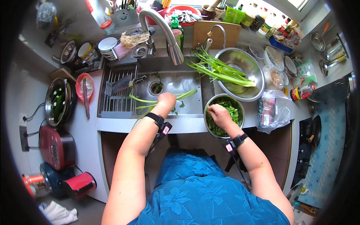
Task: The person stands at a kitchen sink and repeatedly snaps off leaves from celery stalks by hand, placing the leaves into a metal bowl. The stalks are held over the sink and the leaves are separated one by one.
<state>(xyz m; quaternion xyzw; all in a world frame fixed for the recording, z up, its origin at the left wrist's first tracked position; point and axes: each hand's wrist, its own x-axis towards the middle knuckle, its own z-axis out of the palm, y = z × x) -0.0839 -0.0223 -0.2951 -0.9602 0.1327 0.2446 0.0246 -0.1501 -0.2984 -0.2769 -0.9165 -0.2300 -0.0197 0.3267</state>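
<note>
Over the front of the steel sink [191,84], my left hand [167,101] is closed around a celery stalk [187,94] whose thin stems spread out to the left. My right hand [219,114] is above a steel bowl [242,108] of green leaves [231,110], fingers pinched at its left side; a bit of green shows at the fingertips. Behind that bowl, more celery stalks [225,74] lie across the rim of a larger steel basin [260,70]. Small leaf scraps [182,104] lie on the sink floor near my left hand.
A wire drying rack [118,95] holding a cleaver fills the sink's left part. The faucet [168,33] arches over the sink. Right of the bowls are a plastic bag [277,112] and a bottle [302,92]. A red strainer [81,90] and a bowl of green vegetables [56,102] stand left.
</note>
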